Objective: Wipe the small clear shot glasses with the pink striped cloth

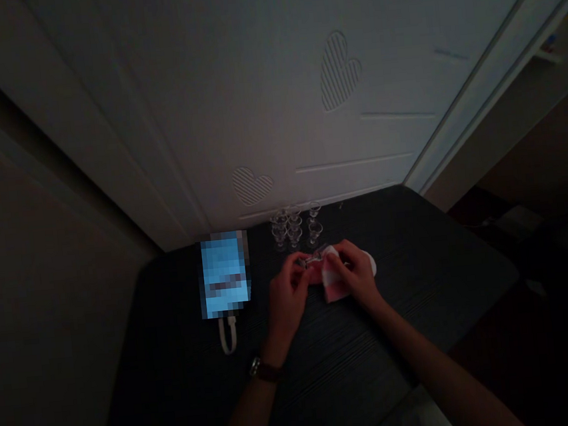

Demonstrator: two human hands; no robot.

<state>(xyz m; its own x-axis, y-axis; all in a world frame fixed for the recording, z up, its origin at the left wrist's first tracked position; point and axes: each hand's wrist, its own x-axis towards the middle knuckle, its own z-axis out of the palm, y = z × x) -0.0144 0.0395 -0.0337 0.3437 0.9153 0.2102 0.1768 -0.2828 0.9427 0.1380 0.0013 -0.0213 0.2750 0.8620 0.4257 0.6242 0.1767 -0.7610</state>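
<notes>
My left hand (289, 293) is closed on a small clear glass (313, 257), which lies tilted sideways between my hands. Pinched in my right hand (359, 274) is a pink and white cloth (335, 287), pressed against the glass and hanging down a little. Fingers and cloth hide part of the glass. Just beyond my hands, several small stemmed glasses (294, 232) stand upright in a cluster by the wall. Something white and rounded (370, 263) shows behind my right hand; its kind is not clear.
To the left on the dark table (330, 376) is a bright, blurred-out screen (224, 272) with a white cable loop (228, 339) below it. A pale panel with heart reliefs (306, 130) rises along the table's far edge. The light is dim.
</notes>
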